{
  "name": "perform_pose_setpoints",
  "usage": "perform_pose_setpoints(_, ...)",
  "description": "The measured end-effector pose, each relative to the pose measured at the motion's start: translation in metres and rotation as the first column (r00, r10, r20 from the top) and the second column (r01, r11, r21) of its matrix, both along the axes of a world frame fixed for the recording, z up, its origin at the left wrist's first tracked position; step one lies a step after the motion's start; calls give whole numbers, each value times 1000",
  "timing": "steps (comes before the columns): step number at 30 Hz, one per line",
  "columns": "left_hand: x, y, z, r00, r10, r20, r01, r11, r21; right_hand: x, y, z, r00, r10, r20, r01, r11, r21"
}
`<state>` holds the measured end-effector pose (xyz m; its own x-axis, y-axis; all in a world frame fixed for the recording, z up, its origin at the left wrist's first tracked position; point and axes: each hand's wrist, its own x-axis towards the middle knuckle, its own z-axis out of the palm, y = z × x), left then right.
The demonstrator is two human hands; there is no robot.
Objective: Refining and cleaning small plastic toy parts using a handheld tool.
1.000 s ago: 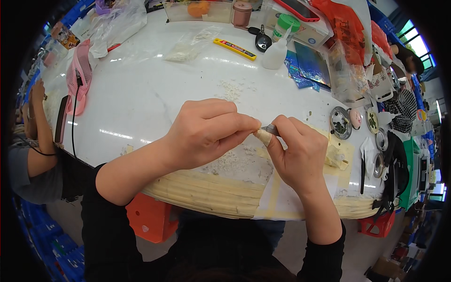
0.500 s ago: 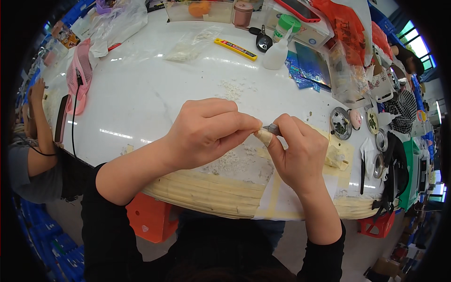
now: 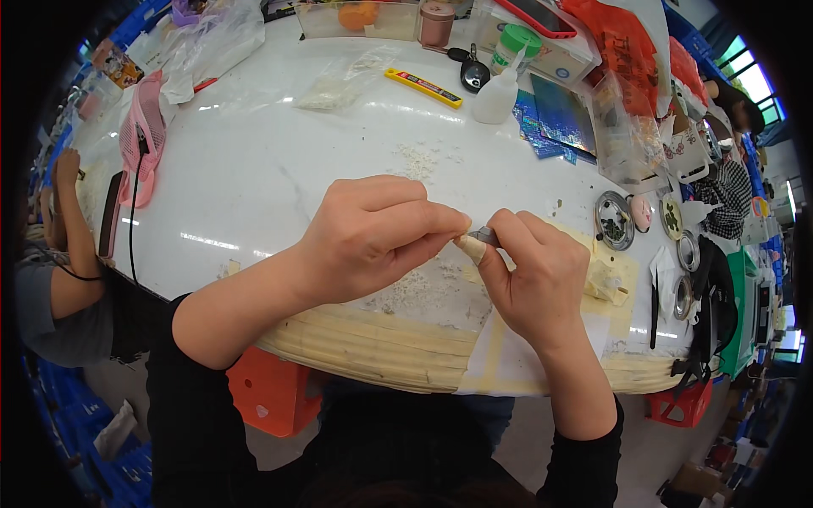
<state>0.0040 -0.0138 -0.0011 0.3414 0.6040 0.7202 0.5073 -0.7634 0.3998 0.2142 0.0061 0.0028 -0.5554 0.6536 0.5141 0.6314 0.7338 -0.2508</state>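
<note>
Over the near middle of the white table, my two hands meet at the fingertips. My left hand (image 3: pixel 373 237) is closed, thumb and index finger pinched together; anything between them is too small or hidden to make out. A small flat grey blade (image 3: pixel 485 236) sticks out of my right hand (image 3: pixel 540 275), gripped between thumb and bent index finger, its tip beside the left fingertips. Beige tape (image 3: pixel 472 248) wraps the right thumb. White crumbs (image 3: pixel 411 292) lie on the table beneath my hands, with another patch of white flakes (image 3: pixel 417 161) farther back.
A yellow case (image 3: pixel 423 88), white squeeze bottle (image 3: pixel 496 97) and keys (image 3: pixel 474 74) lie beyond my hands. To the right are round metal tins (image 3: pixel 614 220) and a pale lump on beige paper (image 3: pixel 605 282). Far left, a pink mesh item (image 3: pixel 144 135) lies near another person's hand (image 3: pixel 66 165).
My right hand has shifted very slightly left with the blade, while my left hand stays almost still. A pale item now shows by the blue crates at lower left.
</note>
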Motion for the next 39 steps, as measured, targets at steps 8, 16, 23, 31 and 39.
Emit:
perform_pose_setpoints(8, 2, -2, 1, 998, -12, 65, 18, 996, -92, 0, 2, -3, 999, -19, -39, 18, 1000, -17)
perform_pose_setpoints(16, -5, 2, 5, 851, 145, 505, 401, 441, -803, -2, 2, 1, 979, -3, -206, -52, 963, -265)
perform_pose_setpoints(23, -4, 2, 2, 855, 96, 509, 456, 328, -827, -2, 0, 4, 877, -38, -479, -218, 857, -468)
perform_pose_setpoints(31, -2, 3, 5, 743, 198, 639, 606, 206, -769, 0, 2, 5, 881, 88, -464, -286, 881, -377)
perform_pose_setpoints(39, 5, -2, -6, 605, 311, 733, 736, 132, -664, -5, -1, 2, 867, 111, -486, -275, 920, -281)
